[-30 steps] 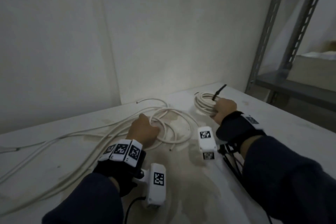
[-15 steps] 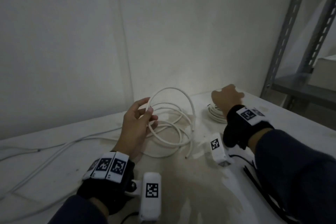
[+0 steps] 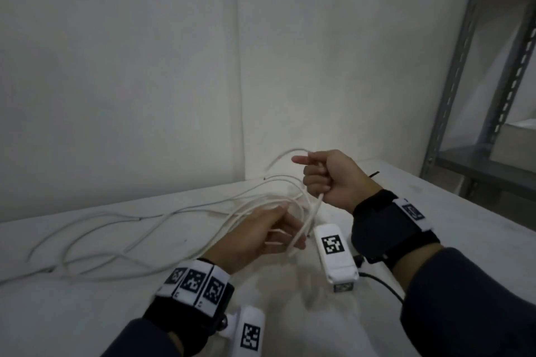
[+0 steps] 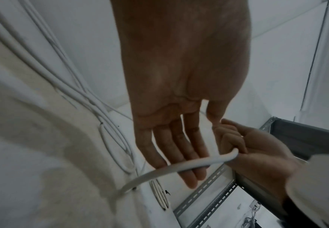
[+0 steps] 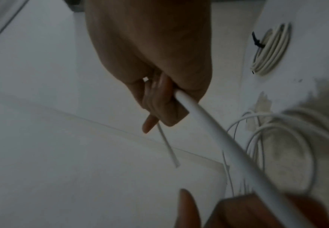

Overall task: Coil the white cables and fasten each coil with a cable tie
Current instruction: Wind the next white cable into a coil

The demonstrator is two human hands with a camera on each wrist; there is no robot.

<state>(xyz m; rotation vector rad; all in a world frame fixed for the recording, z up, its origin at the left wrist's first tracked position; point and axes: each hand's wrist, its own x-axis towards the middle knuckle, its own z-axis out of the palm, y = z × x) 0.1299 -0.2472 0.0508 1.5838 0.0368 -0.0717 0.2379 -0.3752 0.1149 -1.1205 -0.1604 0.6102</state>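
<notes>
Right hand point(image 3: 333, 180) has left the tied coil point(image 5: 270, 50) and grips the loose cable point(image 3: 307, 211); left hand's point(image 3: 255, 238) fingers point(image 4: 179, 157), straightened, rest against it.

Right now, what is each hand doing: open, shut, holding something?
Left hand: open, fingers straight, the white cable lying across them.
Right hand: fist closed round the same white cable.
</notes>
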